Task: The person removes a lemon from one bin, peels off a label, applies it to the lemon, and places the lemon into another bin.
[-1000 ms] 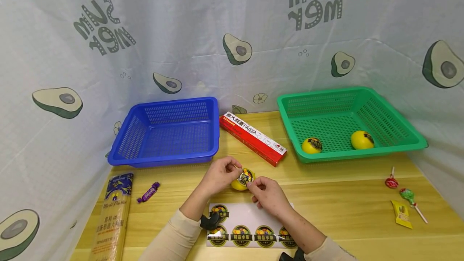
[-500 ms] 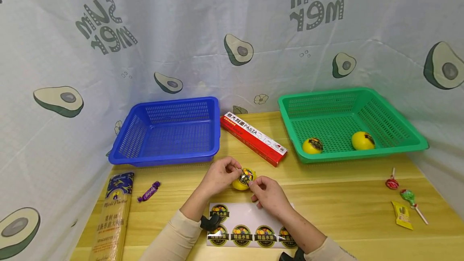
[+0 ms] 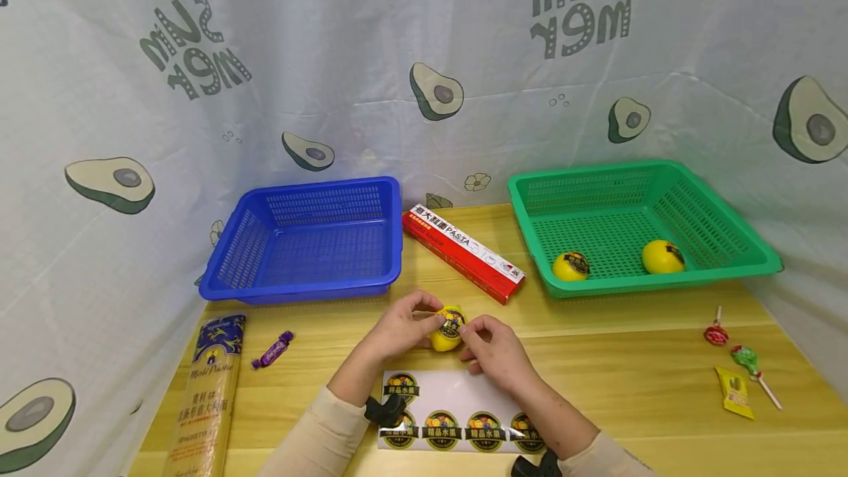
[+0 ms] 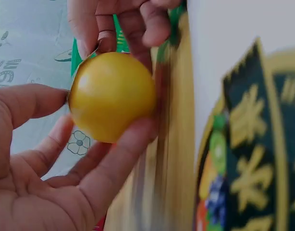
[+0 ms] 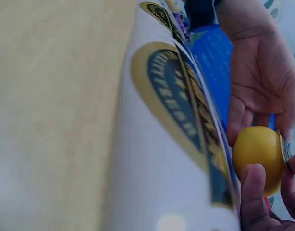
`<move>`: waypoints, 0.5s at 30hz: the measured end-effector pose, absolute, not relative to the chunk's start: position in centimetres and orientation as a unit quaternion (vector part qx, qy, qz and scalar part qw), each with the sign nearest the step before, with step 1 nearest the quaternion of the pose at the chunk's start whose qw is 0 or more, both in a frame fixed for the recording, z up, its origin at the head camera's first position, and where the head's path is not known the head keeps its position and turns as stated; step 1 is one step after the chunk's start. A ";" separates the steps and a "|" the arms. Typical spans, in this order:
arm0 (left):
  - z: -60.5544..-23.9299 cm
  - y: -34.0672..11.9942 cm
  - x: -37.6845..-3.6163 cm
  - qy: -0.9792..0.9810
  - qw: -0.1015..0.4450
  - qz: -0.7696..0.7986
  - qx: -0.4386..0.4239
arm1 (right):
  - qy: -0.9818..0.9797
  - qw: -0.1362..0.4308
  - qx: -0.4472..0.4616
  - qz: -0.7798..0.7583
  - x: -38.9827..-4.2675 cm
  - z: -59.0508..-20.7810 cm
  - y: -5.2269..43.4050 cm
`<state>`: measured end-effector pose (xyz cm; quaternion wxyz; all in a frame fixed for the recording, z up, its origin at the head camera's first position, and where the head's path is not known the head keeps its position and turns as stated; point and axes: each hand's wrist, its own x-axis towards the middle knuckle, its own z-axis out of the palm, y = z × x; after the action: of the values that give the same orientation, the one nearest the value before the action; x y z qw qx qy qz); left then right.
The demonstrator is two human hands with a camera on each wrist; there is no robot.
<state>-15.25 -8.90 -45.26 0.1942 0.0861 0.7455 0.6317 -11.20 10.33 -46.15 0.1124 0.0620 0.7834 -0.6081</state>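
While both hands meet over the middle of the wooden bench point(image 3: 629, 359), a small yellow ball point(image 3: 447, 328) sits pinched between them, just above the boards. The left hand point(image 3: 400, 328) cups it from the left, its grip closed around the ball with thumb on top and fingers curled underneath, as the left wrist view shows plainly. The right hand point(image 3: 495, 354) comes in from the other side, its grip on the ball too, thumb and fingertips pressing on a round fruit sticker point(image 3: 453, 325) that faces up on the ball's surface.

Directly below the hands lies a white sticker sheet point(image 3: 457, 396), several dark round labels in a row along its near edge. Behind, a blue basket point(image 3: 308, 241) stands at the left, a green basket point(image 3: 636, 223) at the right holding two more yellow balls point(image 3: 570, 266), each with a label. A red pasta box point(image 3: 464, 251) lies slanted between the baskets. A spaghetti packet point(image 3: 207, 389) and a purple candy point(image 3: 271, 350) rest at the far left; lollipops point(image 3: 717, 333) and a yellow sachet point(image 3: 734, 391) lie at the far right.
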 end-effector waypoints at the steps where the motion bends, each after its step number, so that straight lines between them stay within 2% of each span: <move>1: -45.2 -8.9 -15.2 0.734 0.198 0.644 0.085 | 0.782 0.107 0.060 -0.611 -11.2 -45.9 10.4; 10: -43.2 -8.2 -14.6 0.652 0.211 0.719 0.110 | 0.816 0.056 0.014 -0.575 -11.2 -42.1 11.4; 15: -41.6 -7.8 -14.3 0.630 0.186 0.743 0.130 | 0.832 0.041 -0.034 -0.552 -11.4 -39.6 11.9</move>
<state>-14.31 -7.83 -41.55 0.1857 0.1300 0.6295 0.7432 -11.38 11.95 -39.57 0.0407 -0.0338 0.8319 -0.5525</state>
